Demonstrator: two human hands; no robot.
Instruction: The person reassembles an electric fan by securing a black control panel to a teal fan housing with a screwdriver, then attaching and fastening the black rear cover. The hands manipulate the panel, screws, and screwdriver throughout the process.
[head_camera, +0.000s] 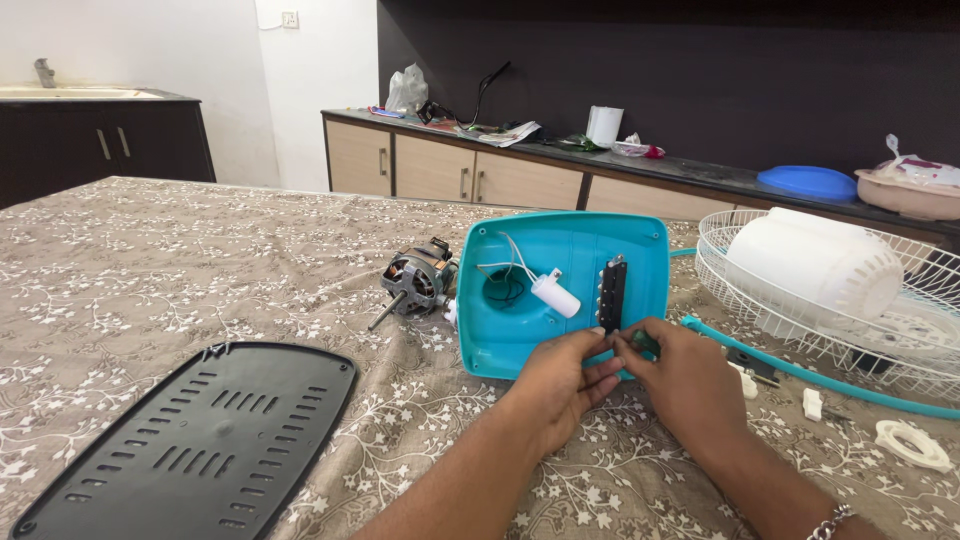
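A turquoise plastic fan base shell (575, 250) lies open side up on the patterned tablecloth. Inside it are a white cylinder capacitor (556, 296) with thin wires and a black switch strip (612, 292). My left hand (560, 385) pinches the lower end of that strip at the shell's near edge. My right hand (685, 375) meets it there, fingers closed on a small dark green part (645, 343). A bare fan motor (415, 282) with its shaft lies just left of the shell.
A black vented cover plate (200, 440) lies at the near left. A white wire fan guard (760, 300) holding a white motor housing (815, 265) sits at the right, with a turquoise rod (800, 372) and small white parts (912, 443) in front. A cabinet counter runs behind.
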